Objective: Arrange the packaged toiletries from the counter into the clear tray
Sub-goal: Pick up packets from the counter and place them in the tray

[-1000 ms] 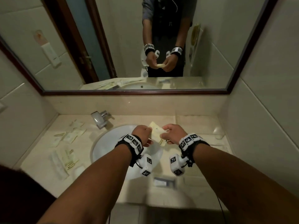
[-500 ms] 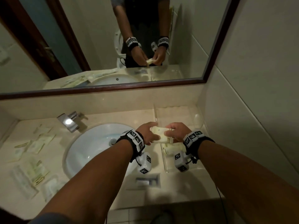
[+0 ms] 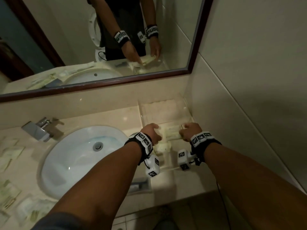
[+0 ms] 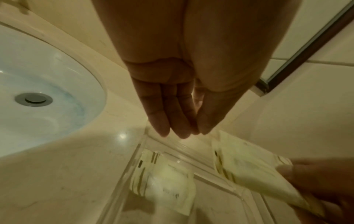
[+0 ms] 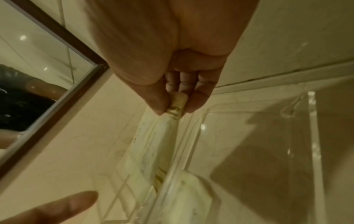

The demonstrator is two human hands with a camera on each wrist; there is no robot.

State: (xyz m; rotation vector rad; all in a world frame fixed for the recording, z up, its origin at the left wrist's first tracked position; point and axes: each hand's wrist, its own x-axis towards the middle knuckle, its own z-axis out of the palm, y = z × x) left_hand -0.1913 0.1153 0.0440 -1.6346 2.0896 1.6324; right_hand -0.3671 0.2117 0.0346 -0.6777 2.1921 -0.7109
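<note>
The right hand point(image 3: 191, 131) holds one end of a pale packet point(image 3: 171, 133), pinched between thumb and curled fingers point(image 5: 199, 97); this grip is clamped on the packet. In the right wrist view the packet point(image 5: 153, 145) hangs from the pinch and slopes down along a divider wall of the clear tray point(image 5: 193, 133).

The left hand point(image 3: 150, 132) is at the packet's other end. In the left wrist view its fingers point(image 4: 166, 112) are straight and pressed side by side, tips pointing down at the tray point(image 4: 138, 153). They hold nothing, so this grip is relaxed. Contact with the packet point(image 4: 247, 166) cannot be confirmed from that view.

The tray point(image 3: 142, 117) sits on the counter point(image 3: 116, 118) in the corner to the right of the sink point(image 3: 74, 156), close to the side wall. A second packet point(image 4: 164, 180) lies flat in the near compartment, below the held one. The far compartment shows only a pale reflection.

More packets point(image 3: 11, 151) lie scattered on the counter to the left of the sink, well apart from the tray. A chrome tap point(image 3: 39, 130) stands behind the sink. The mirror point(image 3: 99, 39) above shows both hands on the packet.
</note>
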